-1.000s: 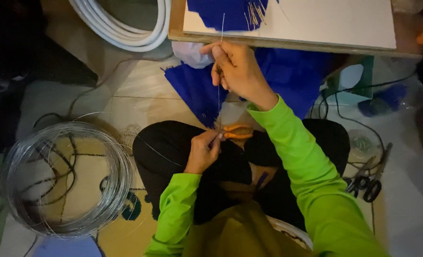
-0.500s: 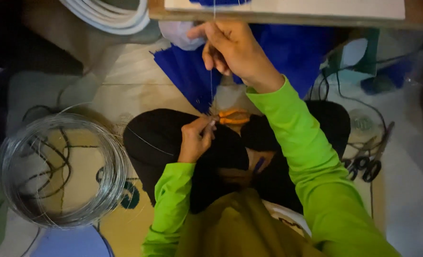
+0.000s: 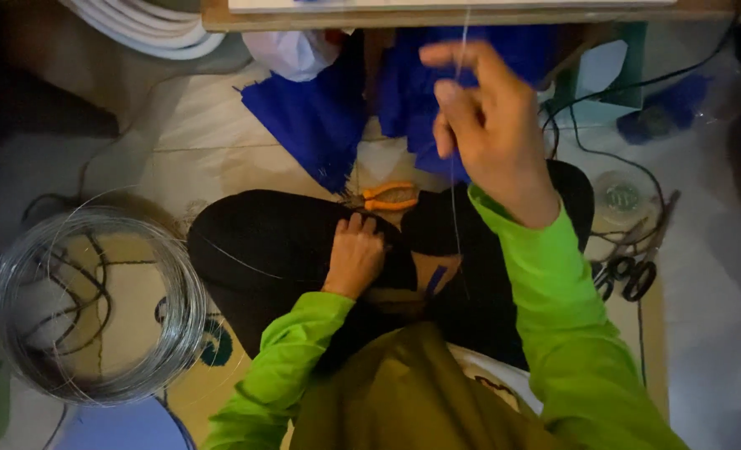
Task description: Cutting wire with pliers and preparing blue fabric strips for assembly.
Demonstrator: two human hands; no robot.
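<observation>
The right hand (image 3: 491,133), raised at twelve o'clock, pinches a thin wire (image 3: 455,208) that might slip or kink, while the left hand (image 3: 355,254) rests, seemingly loosely curled, on the lap.

Bright lime-green long sleeves (image 3: 554,325) worn, snug at wrists. Legs covered by black trousers (image 3: 279,242). Olive-brown garment (image 3: 404,392) seen over torso. Hands bare.

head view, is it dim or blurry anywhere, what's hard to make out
Head view: dim overall, corners fall into dark shadow; the raised right hand is motion-blurred, and the thin wire it pinches shows only as a faint line; the left hand on the lap and the wire coil read sharper.
</observation>
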